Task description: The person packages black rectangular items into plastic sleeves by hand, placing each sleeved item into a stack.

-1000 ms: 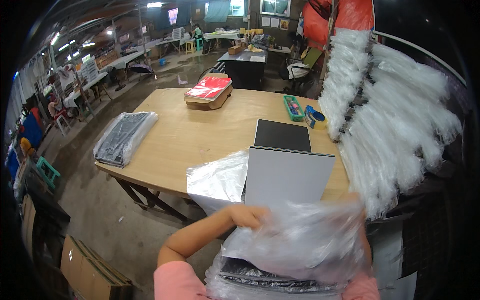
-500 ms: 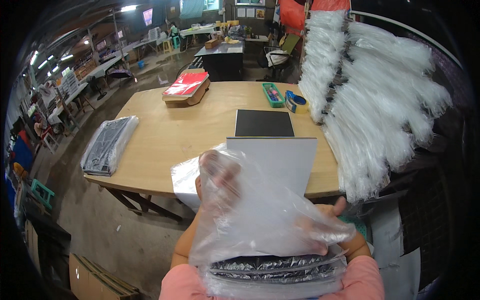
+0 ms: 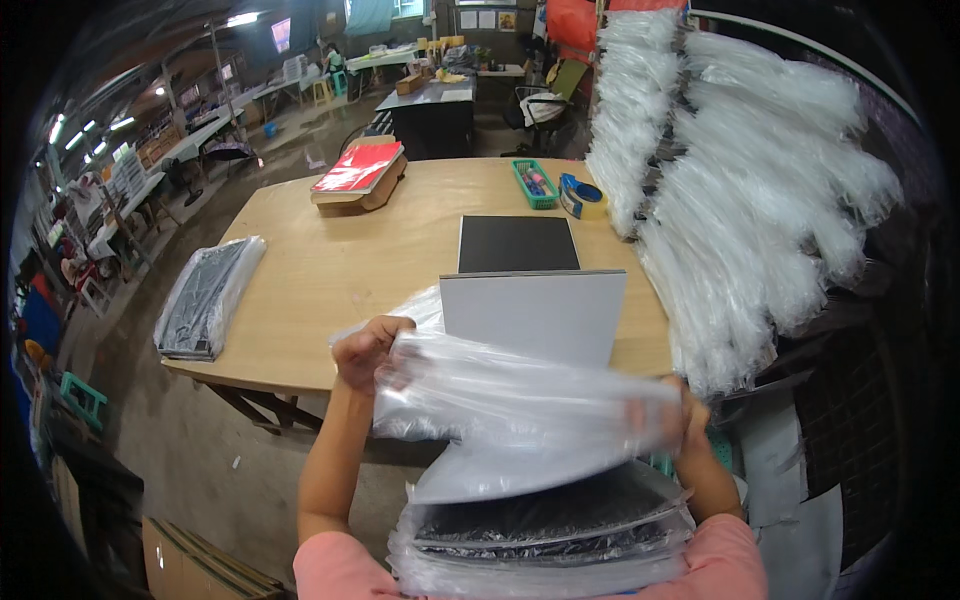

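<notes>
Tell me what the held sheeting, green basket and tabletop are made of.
Sheeting: seemingly thin, glossy plastic film; see-through, with shiny creases.
Green basket: probably moulded plastic; evenly coloured, finish hard to judge.
Tabletop: wood-toned and smooth, with a soft sheen; laminate or varnished wood, unclear.

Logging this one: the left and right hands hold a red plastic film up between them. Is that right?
Not the colour: the head view shows the left hand and right hand holding a clear, whitish plastic film up between them.
</notes>
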Demonstrator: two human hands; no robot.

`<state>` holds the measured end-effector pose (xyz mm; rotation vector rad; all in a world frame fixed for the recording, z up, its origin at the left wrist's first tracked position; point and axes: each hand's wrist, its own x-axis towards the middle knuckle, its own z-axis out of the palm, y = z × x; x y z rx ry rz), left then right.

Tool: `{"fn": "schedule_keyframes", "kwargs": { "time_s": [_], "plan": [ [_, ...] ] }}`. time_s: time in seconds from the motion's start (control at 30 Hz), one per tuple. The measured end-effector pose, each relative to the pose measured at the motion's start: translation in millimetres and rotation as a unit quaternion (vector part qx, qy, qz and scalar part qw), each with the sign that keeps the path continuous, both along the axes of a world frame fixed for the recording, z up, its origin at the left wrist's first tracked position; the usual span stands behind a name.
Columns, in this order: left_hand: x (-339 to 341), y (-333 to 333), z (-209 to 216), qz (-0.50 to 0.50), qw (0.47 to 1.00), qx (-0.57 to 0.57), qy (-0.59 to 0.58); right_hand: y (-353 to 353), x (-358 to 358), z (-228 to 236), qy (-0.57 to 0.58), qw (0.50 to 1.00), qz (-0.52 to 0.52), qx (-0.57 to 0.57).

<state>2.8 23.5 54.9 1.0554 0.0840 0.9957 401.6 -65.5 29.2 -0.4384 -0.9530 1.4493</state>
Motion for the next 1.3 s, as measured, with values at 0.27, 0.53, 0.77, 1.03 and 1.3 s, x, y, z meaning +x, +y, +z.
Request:
{"fn": "schedule_keyframes", "kwargs": {
  "time_s": [0.27,0.53,0.77,1.03,1.3],
  "plan": [
    [65.1,13.1,5.2,0.586,0.507,0.323,0.543,105.1,-6.4,16.8,-0.324,0.879,-0.336,0.098],
    [7.6,-25.2,19.8,0.198,0.880,0.131,0.411,51.3,-10.9,59.9,-0.438,0.864,-0.233,0.086],
    [-1.0,-17.2,-90.9,-0.114,0.920,-0.314,0.207,22.8,33.4,-31.7,-0.139,0.968,0.128,-0.165],
    [6.6,-44.3,-277.1,-0.015,0.876,-0.380,0.297,4.1,71.5,-197.3,-0.346,0.908,0.118,-0.205],
    [-3.3,-58.6,-225.4,0.174,0.634,0.169,0.734,7.4,72.6,-305.8,-0.510,0.815,-0.110,-0.253]
  ]
}}
